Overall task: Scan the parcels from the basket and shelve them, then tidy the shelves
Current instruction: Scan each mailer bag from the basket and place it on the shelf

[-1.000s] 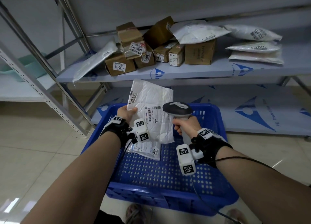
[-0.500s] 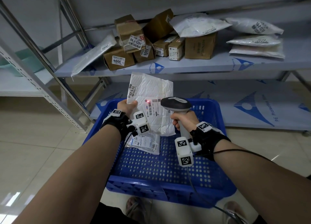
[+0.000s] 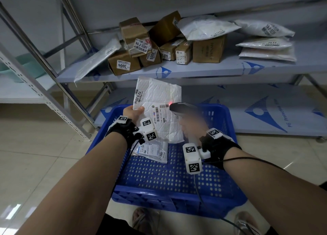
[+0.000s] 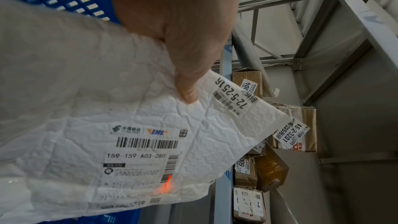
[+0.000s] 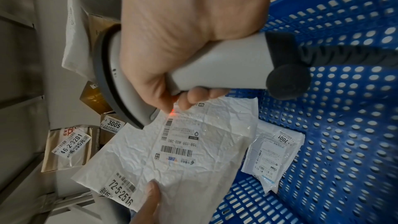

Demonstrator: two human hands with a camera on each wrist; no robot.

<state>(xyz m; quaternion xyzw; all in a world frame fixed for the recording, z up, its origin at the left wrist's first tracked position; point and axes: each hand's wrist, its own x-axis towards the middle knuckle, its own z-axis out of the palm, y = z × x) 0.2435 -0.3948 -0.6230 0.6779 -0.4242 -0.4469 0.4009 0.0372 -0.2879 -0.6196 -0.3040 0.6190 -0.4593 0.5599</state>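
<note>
While over basket [image 3: 228, 121]:
Mailer [image 3: 159, 100]: upright, long axis vertical, pinched in left hand [image 3: 132, 112].
Scanner [image 3: 182, 108]: right hand [image 3: 190, 127] wrapped round grip, nose toward label.
Blurred: scanner head.

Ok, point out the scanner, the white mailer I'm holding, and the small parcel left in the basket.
scanner [image 5: 217, 67], right wrist view, on its grey handle.
white mailer [image 3: 159, 95], head view, upper crinkled face.
small parcel [image 5: 273, 156], right wrist view, on its label.

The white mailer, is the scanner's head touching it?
Cannot tell. In the right wrist view the scanner overlaps the white mailer, with no gap or contact plainly visible.
</note>
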